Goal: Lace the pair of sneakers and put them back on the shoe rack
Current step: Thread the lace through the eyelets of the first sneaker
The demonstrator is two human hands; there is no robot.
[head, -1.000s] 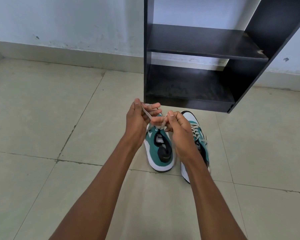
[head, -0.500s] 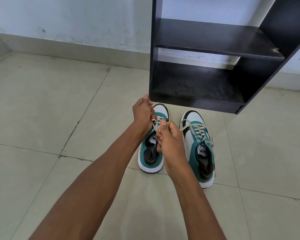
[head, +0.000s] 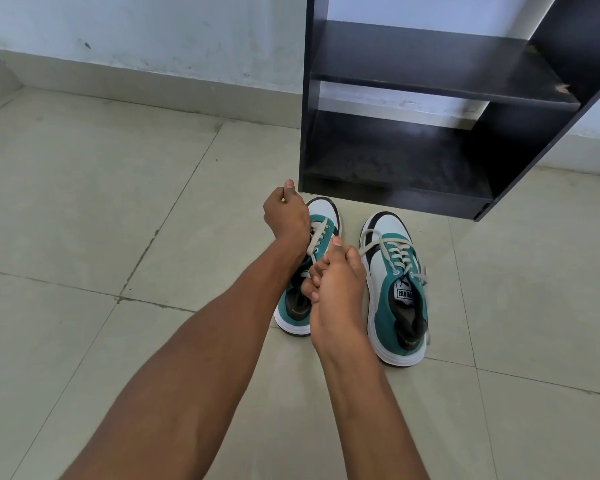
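Two teal and white sneakers stand side by side on the tiled floor, just near of the black shoe rack. Over the left sneaker, the left hand is clenched, what it grips hidden, while the right hand pinches that shoe's lace. The right sneaker sits laced and untouched.

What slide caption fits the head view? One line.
Both hands tighten the left sneaker's laces.
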